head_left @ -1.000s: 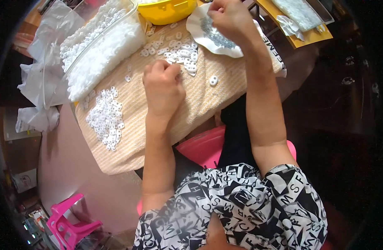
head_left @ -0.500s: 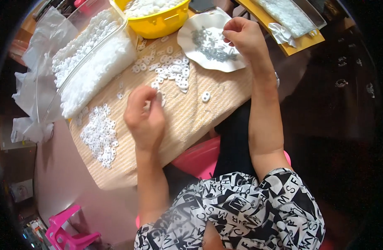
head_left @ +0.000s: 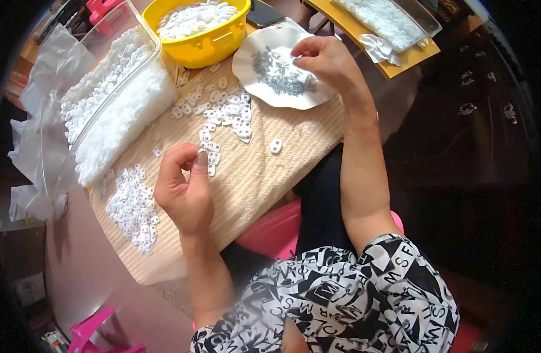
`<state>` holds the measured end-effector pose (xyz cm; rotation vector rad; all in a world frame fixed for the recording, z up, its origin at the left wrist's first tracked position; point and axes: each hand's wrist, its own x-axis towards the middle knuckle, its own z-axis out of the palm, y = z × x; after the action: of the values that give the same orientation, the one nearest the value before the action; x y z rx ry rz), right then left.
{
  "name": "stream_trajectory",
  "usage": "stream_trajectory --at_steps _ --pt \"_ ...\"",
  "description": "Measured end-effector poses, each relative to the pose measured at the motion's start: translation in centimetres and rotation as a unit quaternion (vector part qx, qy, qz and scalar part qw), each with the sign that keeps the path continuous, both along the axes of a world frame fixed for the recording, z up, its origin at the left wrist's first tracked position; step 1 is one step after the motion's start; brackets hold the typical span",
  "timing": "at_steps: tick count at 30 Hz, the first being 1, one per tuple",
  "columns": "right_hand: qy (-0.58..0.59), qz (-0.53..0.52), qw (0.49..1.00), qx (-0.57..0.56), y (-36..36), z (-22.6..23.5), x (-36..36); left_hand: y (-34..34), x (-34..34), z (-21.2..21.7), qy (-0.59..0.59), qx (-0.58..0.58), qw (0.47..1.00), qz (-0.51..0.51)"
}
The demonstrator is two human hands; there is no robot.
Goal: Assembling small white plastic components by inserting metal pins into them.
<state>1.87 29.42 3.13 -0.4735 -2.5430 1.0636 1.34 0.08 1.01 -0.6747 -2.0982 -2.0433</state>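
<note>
My left hand (head_left: 185,191) is closed in a pinch above the cloth, and a bit of a small white plastic piece (head_left: 200,151) shows at its fingertips. Over the right side of a white wavy-rimmed plate (head_left: 244,69) my right hand (head_left: 329,62) holds thumb and fingers together; whatever is between them is too small to make out. Small grey metal pieces (head_left: 282,82) are scattered on that plate. Loose white two-holed pieces (head_left: 229,112) lie between my hands, and one lone white piece (head_left: 276,146) rests nearer me. A heap of smaller white pieces (head_left: 132,209) sits left of my left hand.
A clear bin (head_left: 114,100) of white parts stands at the left, beside crumpled plastic bags (head_left: 52,88). Behind are a yellow basin (head_left: 208,50) of white parts and a dark phone (head_left: 264,15). A striped cloth (head_left: 247,170) covers the table. Another clear tray (head_left: 385,23) stands far right.
The view has shifted, moving the table slightly left and down. My left hand has turned, showing its thumb and the white piece more clearly. My right hand stays pinched over the plate.
</note>
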Motion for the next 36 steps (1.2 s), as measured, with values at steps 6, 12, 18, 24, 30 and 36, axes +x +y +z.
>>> stream_trajectory --at_steps 6,12,18,24,30,36 --pt "0.05 -0.178 0.966 0.179 1.5 0.0 0.4 -0.2 -0.1 0.2 0.011 -0.001 1.0 0.014" --pt "0.021 -0.126 0.96 0.25 1.6 -1.7 -1.0 -0.1 -0.1 0.1 -0.001 0.009 1.0 0.006" --pt "-0.106 -0.078 0.95 0.284 0.0 -1.1 -1.5 -0.5 -0.2 0.3 -0.013 0.006 1.0 0.019" --pt "-0.113 -0.075 0.948 0.289 -0.8 -1.0 -1.4 -0.5 -0.3 0.1 0.013 0.001 1.0 0.015" --pt "-0.024 -0.08 0.97 0.228 -0.8 -0.2 -0.5 -0.4 -0.2 0.4 -0.044 0.036 0.998 0.024" --pt "0.035 -0.061 0.994 0.087 0.6 -0.8 -0.9 -0.7 -0.1 0.6 -0.116 0.135 0.984 0.023"
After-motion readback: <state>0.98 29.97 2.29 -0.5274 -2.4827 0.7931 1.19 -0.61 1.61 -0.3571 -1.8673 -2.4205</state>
